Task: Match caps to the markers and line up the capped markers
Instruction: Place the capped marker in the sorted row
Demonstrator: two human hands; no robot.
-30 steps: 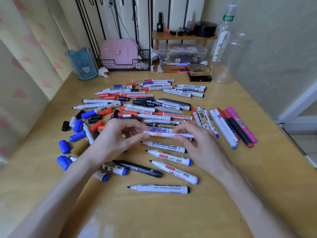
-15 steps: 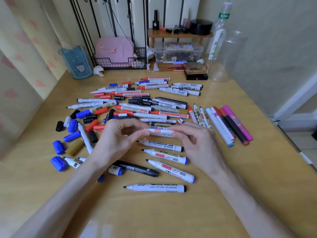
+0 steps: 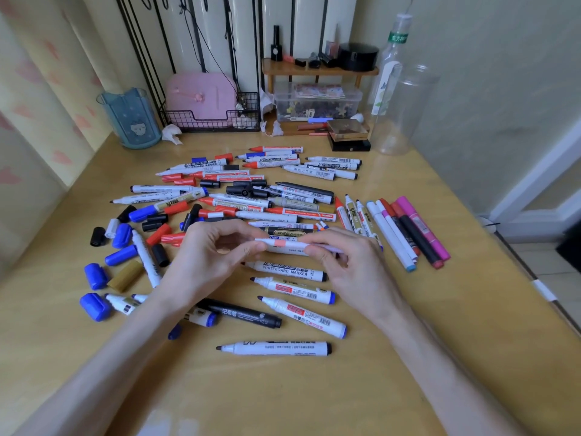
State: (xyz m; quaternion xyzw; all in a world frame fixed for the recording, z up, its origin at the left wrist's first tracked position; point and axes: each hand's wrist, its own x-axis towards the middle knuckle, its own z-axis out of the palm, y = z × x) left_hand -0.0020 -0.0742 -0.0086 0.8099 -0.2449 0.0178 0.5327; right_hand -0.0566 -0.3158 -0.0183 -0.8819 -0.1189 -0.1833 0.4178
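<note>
a thin white marker (image 3: 284, 245) with a pink band is held level just above the bench (image 3: 440, 325), between the two hands and over the pile of uncapped markers (image 3: 283, 272).

the step in hand is judged to be the capping of this one marker. its left end is pinched by the left hand (image 3: 204, 259), and its right part is gripped by the right hand (image 3: 355, 265). whether the cap is already fully seated cannot be told, because both ends are partly covered.

for the next move, a short push along the axis of the marker is probably needed. after that the marker is to be carried to the right and laid parallel beside the row of capped markers (image 3: 408, 237), which lies near the right hand. many loose caps (image 3: 122, 236) are left on the left side of the bench, so the task is judged to be at an early stage.

the fingers (image 3: 257, 247) of the left hand are narrowly closed, thumb against fingertip, on the marker. the fingers of the right hand are curled around the barrel, and nothing else is held.
</note>
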